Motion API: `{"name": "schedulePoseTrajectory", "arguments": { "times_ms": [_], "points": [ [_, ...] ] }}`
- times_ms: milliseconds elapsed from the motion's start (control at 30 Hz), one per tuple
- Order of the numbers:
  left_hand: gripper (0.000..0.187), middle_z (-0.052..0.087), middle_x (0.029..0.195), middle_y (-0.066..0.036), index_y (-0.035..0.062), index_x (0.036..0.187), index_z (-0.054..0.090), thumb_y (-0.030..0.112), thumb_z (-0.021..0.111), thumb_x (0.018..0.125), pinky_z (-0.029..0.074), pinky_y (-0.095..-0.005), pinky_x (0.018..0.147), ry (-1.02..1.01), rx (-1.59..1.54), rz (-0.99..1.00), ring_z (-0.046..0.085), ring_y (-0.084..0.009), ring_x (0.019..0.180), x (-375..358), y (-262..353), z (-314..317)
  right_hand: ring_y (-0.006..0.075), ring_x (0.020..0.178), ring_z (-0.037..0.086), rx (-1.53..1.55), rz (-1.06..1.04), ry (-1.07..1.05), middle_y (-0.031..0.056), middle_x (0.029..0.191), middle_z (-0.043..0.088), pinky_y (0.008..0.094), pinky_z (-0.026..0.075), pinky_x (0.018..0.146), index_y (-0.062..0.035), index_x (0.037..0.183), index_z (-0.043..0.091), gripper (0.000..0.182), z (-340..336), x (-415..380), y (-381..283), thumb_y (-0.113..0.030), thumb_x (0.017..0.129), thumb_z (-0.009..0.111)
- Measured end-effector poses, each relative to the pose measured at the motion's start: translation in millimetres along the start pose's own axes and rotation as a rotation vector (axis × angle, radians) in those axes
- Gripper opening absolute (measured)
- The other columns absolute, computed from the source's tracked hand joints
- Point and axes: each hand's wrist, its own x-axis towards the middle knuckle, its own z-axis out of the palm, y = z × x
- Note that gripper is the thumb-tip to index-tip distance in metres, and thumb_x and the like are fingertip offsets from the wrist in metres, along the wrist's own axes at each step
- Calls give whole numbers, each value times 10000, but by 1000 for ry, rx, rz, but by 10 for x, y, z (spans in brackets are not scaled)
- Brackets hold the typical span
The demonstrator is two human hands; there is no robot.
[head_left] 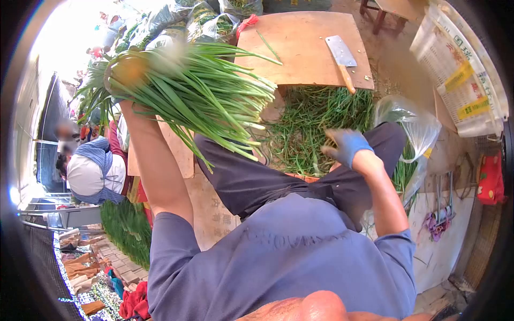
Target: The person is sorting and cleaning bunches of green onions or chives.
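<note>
A large bunch of green chives [203, 91] is raised at the upper left, its pale cut ends pointing right. My left hand [115, 98] is closed around the leafy end, with the leaves and a blurred spot covering most of its fingers. My right hand [348, 146], in a blue-grey glove, is over my right knee, slightly blurred. Its fingers are apart and I see nothing in them. Below it lies a heap of loose green leaves [302, 125] on the ground between my legs.
A low wooden table [294, 40] stands ahead, bearing a cleaver [342, 56] with a wooden handle. Filled plastic bags [206, 24] are behind it. At right are a clear bag [409, 125] and a white crate [463, 69]. Another person [93, 168] bends at left.
</note>
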Motion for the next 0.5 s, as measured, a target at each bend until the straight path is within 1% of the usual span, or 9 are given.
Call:
{"name": "schedulePoseTrajectory", "arguments": {
  "times_ms": [67, 100, 133, 167, 200, 300, 333, 400, 500],
  "points": [
    [295, 682, 937, -89, 8, 1118, 625, 220, 493, 961, 575, -338, 689, 23, -71, -13, 658, -191, 783, -37, 235, 96, 376, 1196, 548, 262, 38, 162, 242, 1287, 571, 439, 429, 1022, -26, 1365, 489, 646, -137, 270, -356, -453, 894, 605],
    [300, 683, 946, -94, 2, 1129, 623, 215, 490, 965, 576, -336, 687, 11, -12, -3, 658, -192, 786, -48, 357, 130, 347, 1337, 435, 346, -9, 211, 237, 1438, 447, 396, 346, 1119, -4, 1443, 384, 755, 0, 441, -420, -462, 889, 616],
    [305, 683, 955, -98, -4, 1141, 621, 210, 487, 969, 578, -334, 685, 1, 47, 8, 659, -193, 789, -58, 478, 165, 316, 1397, 368, 509, -6, 203, 231, 1501, 368, 370, 297, 1154, -6, 1488, 301, 859, 190, 657, -463, -457, 860, 675],
    [296, 686, 955, -93, -6, 1136, 627, 203, 504, 965, 574, -326, 685, -31, 197, 37, 659, -184, 792, -64, 599, 206, 328, 1417, 332, 665, -31, 249, 257, 1514, 327, 385, 272, 1168, -1, 1499, 263, 903, 331, 838, -521, -462, 848, 685],
    [285, 689, 953, -88, -5, 1127, 634, 194, 521, 958, 569, -318, 686, -49, 248, 54, 658, -175, 796, -84, 670, 247, 317, 1341, 434, 518, -52, 418, 230, 1462, 415, 375, 336, 1127, 6, 1507, 239, 903, 476, 1022, -600, -410, 850, 699],
    [246, 694, 945, -75, 4, 1094, 656, 170, 570, 935, 556, -301, 693, -82, 323, 91, 653, -151, 810, -113, 808, 331, 213, 1051, 590, 1000, 18, 268, 126, 1239, 586, 310, 480, 923, 2, 1469, 338, 707, 788, 1547, -726, -286, 908, 658],
    [232, 695, 942, -72, 8, 1080, 664, 163, 584, 927, 553, -298, 697, -91, 395, 109, 652, -145, 815, -99, 821, 344, 208, 987, 598, 1136, 41, 288, 125, 1147, 606, 318, 488, 879, 2, 1376, 419, 575, 775, 1559, -705, -270, 918, 636],
    [206, 696, 942, -69, 17, 1050, 678, 156, 604, 917, 549, -298, 707, -122, 794, 166, 650, -142, 826, -63, 756, 272, 198, 858, 615, 1415, 82, 313, 122, 964, 646, 335, 503, 789, 1, 1191, 580, 347, 711, 1563, -706, -237, 939, 591],
    [194, 698, 947, -74, 20, 1028, 686, 159, 617, 911, 546, -303, 715, -90, 235, 71, 650, -145, 831, -189, 638, 336, 119, 745, 548, 1459, -73, 429, 47, 800, 591, 262, 471, 686, -4, 1103, 609, 218, 613, 1200, -606, -165, 975, 537]
  ]
}}
